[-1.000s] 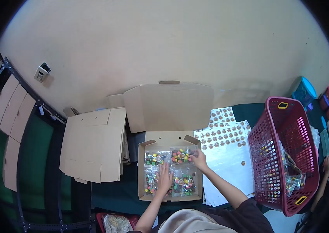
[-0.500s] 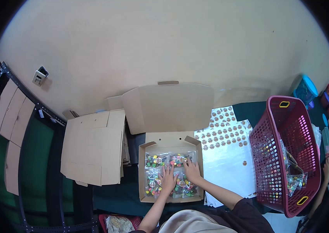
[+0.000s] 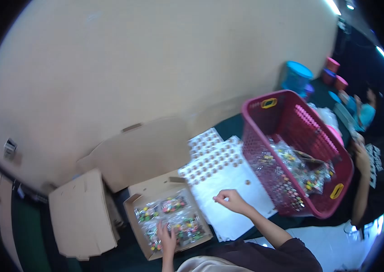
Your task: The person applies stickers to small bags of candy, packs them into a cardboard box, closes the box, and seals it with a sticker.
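Left hand point(image 3: 167, 236) fingers lying open over clear bags point(image 3: 173, 204) of colored pieces filling open box point(image 3: 155, 183). Right hand point(image 3: 231, 201) fingers curling closed over sticker sheets point(image 3: 229, 220) right of box; can't tell if gripping. Basket point(image 3: 254, 119) standing farther right of box, holding more bags point(image 3: 316, 177).

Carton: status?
Left hand over packets in open carton. Right hand above sticker sheets, no item visible. Big basket of packets beside the sheets. Lid up, clear of hands.
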Available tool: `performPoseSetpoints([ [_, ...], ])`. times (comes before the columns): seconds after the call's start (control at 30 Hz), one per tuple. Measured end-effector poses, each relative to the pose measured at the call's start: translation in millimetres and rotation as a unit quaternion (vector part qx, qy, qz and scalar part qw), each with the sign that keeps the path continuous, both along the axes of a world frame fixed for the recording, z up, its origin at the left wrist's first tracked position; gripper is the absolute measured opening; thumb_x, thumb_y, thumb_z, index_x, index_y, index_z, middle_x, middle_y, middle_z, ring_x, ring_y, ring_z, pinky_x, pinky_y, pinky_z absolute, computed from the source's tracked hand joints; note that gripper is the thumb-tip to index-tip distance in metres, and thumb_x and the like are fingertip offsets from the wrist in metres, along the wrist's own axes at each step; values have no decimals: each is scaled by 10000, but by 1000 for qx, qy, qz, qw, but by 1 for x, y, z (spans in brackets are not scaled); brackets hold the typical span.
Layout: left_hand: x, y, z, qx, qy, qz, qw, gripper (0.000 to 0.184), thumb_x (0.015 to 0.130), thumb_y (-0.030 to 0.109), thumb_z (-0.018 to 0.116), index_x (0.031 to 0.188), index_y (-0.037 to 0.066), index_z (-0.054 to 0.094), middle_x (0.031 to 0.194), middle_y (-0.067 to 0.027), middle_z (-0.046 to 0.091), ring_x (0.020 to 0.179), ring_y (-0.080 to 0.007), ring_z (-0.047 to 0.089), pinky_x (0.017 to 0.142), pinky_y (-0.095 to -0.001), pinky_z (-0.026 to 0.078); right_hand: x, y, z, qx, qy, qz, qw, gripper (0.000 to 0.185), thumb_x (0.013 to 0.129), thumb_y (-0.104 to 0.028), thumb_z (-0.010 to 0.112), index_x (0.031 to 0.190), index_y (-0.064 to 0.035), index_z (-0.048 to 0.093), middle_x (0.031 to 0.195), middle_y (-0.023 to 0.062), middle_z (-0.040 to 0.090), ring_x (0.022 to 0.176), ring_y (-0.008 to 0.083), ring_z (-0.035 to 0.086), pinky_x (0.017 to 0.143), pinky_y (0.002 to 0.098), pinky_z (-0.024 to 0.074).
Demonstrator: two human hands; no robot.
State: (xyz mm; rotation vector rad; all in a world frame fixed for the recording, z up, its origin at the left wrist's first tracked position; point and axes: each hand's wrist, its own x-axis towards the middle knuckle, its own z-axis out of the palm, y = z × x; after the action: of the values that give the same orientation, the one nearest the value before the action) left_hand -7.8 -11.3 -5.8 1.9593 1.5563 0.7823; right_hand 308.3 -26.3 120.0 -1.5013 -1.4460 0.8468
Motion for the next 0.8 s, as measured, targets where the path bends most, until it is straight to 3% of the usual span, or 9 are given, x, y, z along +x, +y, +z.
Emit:
performPoseSetpoints([
  [0.03,1,-8,5,-9,-10,-17,1000,321,784,165,568,1065,16,521,1296,-202,339,1228,-362,279,1000,-461,201,19,-17,23,22,24,-43,999,231,804,-150,576,639,10,551,596,102,551,592,187,545,567,293,417],
  [0.13,0,-26,1,-33,-33,-48,998,296,783,140,570,1040,1,523,1247,-210,385,1169,-365,352,971,-409,276,62,-73,95,121,-105,-135,978,91,806,-61,541,854,-8,597,811,93,576,735,141,554,680,254,422],
  [0.17,-3,-28,-6,-31,-36,-45,998,280,789,130,560,1036,3,520,1203,-197,418,1138,-345,381,953,-401,296,69,-92,121,163,-137,-154,965,164,802,-31,527,951,-18,595,888,89,571,780,132,553,713,244,421],
  [0.23,-4,-27,-5,-30,-38,-52,998,265,796,119,549,1032,6,517,1160,-183,451,1106,-326,410,935,-394,317,84,-127,155,110,-28,-189,975,304,777,4,522,1079,-29,543,971,80,549,806,117,551,732,244,427],
  [0.37,9,-21,7,-5,-43,-57,997,234,799,96,532,1016,7,530,1052,-146,519,1005,-270,488,861,-359,383,134,-150,187,110,13,-210,971,290,789,-59,528,1074,-4,519,870,58,570,723,80,552,631,211,443],
  [0.43,18,-12,6,-86,-115,-52,988,229,794,115,546,984,-12,542,967,-160,554,958,-286,514,857,-364,381,172,-141,191,22,-1,-186,982,273,794,-108,544,1048,-11,527,847,56,572,704,83,553,612,221,449],
  [0.6,42,-7,19,-66,-132,-95,985,207,778,62,506,970,6,559,909,-138,572,841,-250,551,753,-325,424,274,-108,103,-270,-120,-96,950,367,757,-252,610,1043,-34,537,782,51,592,679,112,561,565,258,448],
  [0.7,54,-14,33,-78,-123,-113,983,206,771,52,503,963,9,567,891,-136,579,837,-244,554,750,-324,431,288,-103,48,-495,-165,-78,849,425,682,-314,669,997,-41,588,873,70,611,710,172,576,605,342,461],
  [0.8,57,-18,32,-79,-115,-131,982,177,789,71,504,934,7,583,856,-130,600,793,-237,578,724,-322,448,302,-104,-17,-575,-261,52,774,454,645,-370,691,912,-13,604,837,91,631,752,186,589,625,390,476],
])
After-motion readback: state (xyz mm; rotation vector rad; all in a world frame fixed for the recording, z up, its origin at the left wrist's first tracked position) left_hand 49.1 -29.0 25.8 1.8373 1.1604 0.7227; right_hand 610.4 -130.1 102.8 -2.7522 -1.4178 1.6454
